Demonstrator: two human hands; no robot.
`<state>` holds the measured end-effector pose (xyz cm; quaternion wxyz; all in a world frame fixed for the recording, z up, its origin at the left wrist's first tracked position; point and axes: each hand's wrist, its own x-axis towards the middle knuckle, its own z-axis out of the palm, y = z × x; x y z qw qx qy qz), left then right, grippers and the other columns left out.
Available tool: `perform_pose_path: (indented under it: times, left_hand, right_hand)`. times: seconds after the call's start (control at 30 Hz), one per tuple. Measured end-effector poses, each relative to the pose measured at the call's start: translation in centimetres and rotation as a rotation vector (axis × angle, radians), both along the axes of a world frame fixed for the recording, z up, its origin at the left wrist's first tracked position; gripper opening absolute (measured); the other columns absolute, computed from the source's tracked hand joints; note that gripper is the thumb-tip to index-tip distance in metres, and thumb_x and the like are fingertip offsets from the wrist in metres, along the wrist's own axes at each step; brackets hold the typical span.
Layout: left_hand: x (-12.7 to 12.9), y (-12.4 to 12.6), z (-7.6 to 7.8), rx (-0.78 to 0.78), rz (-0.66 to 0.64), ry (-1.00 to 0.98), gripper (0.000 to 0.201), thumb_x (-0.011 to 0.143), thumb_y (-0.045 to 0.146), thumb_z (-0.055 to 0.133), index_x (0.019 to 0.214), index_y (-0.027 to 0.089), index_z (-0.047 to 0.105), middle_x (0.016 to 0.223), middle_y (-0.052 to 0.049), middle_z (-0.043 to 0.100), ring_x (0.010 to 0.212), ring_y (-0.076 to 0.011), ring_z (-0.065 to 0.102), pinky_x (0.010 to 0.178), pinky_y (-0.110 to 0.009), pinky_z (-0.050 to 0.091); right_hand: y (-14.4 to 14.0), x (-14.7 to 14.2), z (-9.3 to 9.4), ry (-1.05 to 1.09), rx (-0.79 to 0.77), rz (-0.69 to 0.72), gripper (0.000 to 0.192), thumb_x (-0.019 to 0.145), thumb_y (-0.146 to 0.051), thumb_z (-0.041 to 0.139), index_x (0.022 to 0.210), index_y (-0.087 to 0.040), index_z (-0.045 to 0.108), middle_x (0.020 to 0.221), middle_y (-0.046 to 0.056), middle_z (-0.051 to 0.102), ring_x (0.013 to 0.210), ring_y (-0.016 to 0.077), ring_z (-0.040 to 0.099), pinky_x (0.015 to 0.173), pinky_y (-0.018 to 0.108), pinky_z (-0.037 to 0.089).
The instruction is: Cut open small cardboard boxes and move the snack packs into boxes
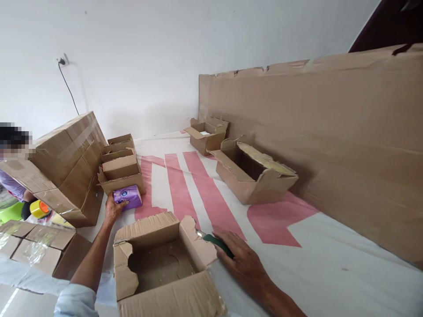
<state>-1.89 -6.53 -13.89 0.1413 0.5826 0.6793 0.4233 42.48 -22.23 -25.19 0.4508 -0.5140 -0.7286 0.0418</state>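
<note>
My left hand grips the near side of a purple tissue pack, thumb on its front face, beside the small open boxes at the left. Over the handle of a green-handled utility knife my right hand is closed; its metal blade touches or nearly touches the right flap of an open cardboard box. This box lies right in front of me, flaps spread and torn with curved cut-outs, and no contents show on its visible floor. My right fingertips are partly hidden.
Taped cartons are stacked at left, with more cartons nearer. Small open boxes stand beside the stack. Two open boxes, one larger and one smaller, sit near a tall cardboard panel. A person is at far left.
</note>
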Motion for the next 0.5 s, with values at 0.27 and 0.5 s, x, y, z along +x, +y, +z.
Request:
perform_pose_path:
  times: [0.27, 0.5]
  left_hand:
    - [0.4, 5.4, 1.3, -0.043, 0.064, 0.158, 0.066, 0.07, 0.035, 0.093, 0.126, 0.02, 0.061, 0.126, -0.016, 0.073, 0.124, -0.0361, 0.069, 0.103, -0.047, 0.055]
    - [0.6, 9.1, 2.8, -0.148, 0.121, 0.271, 0.063, 0.074, 0.038, 0.092, 0.126, 0.02, 0.061, 0.133, -0.018, 0.073, 0.13, -0.0386, 0.067, 0.103, -0.045, 0.053]
  right_hand:
    - [-0.1, -0.2, 0.4, -0.139, 0.141, -0.043, 0.024, 0.109, -0.036, 0.052, 0.121, -0.024, 0.069, 0.108, 0.008, 0.081, 0.098, 0.0271, 0.078, 0.086, 0.041, 0.064]
    - [-0.3, -0.3, 1.3, -0.127, 0.155, -0.035, 0.02, 0.108, -0.033, 0.054, 0.117, -0.024, 0.071, 0.105, 0.007, 0.08, 0.094, 0.0251, 0.077, 0.082, 0.037, 0.062]
